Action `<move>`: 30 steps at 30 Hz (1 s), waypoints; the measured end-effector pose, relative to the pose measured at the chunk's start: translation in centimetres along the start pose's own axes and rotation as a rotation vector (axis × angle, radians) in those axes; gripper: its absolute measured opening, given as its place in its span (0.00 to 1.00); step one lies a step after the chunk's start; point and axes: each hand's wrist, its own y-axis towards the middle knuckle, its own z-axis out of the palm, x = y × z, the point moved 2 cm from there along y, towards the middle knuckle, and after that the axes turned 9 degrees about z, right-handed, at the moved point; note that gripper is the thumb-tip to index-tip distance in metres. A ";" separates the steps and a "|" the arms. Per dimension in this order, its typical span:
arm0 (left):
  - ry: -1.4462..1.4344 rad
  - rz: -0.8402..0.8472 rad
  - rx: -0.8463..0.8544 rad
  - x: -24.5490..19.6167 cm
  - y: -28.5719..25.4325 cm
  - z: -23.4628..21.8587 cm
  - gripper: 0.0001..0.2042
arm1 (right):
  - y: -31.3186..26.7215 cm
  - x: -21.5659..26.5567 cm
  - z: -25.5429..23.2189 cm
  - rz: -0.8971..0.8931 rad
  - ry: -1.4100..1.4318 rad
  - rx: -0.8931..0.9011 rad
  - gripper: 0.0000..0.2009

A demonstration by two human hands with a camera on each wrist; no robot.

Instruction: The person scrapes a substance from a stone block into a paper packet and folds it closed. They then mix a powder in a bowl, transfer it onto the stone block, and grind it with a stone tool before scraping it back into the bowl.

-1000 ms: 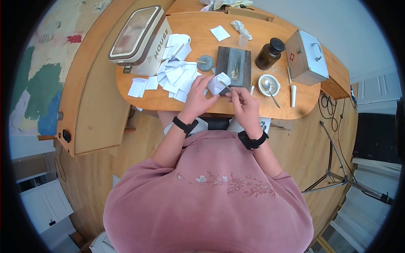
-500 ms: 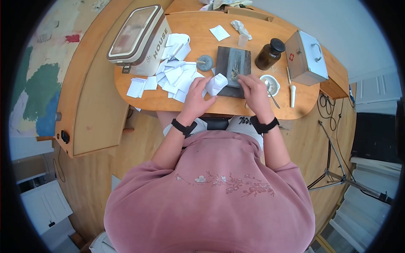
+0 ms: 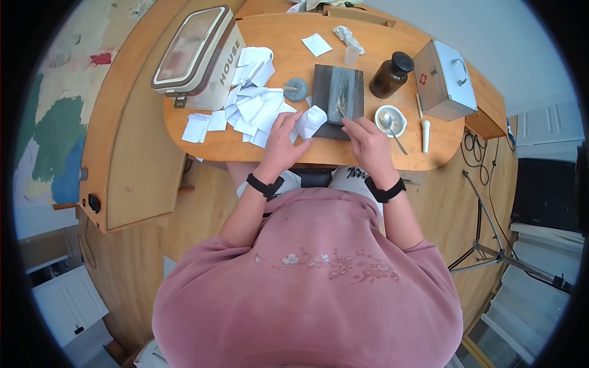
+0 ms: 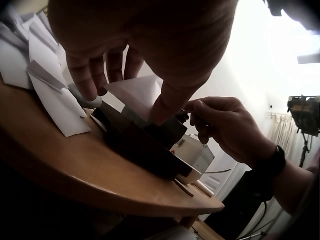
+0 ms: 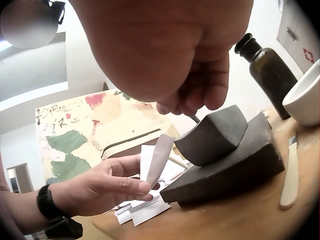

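My left hand [image 3: 284,146] holds a folded white paper packet [image 3: 311,121] between thumb and fingers, at the near left edge of a dark stone grinding trough [image 3: 324,76]. In the right wrist view the paper [image 5: 159,159] stands up as a creased pocket. My right hand [image 3: 370,146] pinches a thin metal tool [image 3: 342,113], its tip down in the trough's hollow, where pale brownish powder [image 3: 341,101] lies. Most of the tool is hidden by the fingers. A grey grinding wheel [image 3: 297,93] with a wooden handle lies left of the trough.
White paper sheets [image 3: 251,109] pile up at left beside a pet carrier-like box [image 3: 211,86]. To the right stand a brown jar [image 3: 388,80], a white mortar [image 3: 402,124] with a spoon [image 3: 386,121], a white pestle [image 3: 426,141] and a metal first-aid box [image 3: 443,83].
My right hand has moved from the paper packet to the right, bringing the thin tool over the trough's hollow. The left hand keeps the packet at nearly the same place.
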 end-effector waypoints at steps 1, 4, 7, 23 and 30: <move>-0.002 -0.003 0.000 0.2 -0.1 0.1 0.33 | 0.2 -0.1 -0.3 0.001 -0.001 0.004 0.10; -0.013 0.000 0.004 0.2 -0.2 0.1 0.33 | 2.3 -1.4 -0.5 0.044 0.015 -0.041 0.10; -0.016 -0.010 0.008 -0.2 0.2 -0.1 0.33 | 4.4 -3.1 0.1 0.140 0.075 0.026 0.08; -0.007 -0.006 0.009 0.0 -0.3 -0.3 0.33 | 4.0 -1.0 -1.3 0.107 -0.012 0.145 0.05; 0.004 -0.015 0.011 -0.4 -0.1 -0.3 0.34 | 4.2 -1.2 -1.3 0.034 -0.052 0.080 0.06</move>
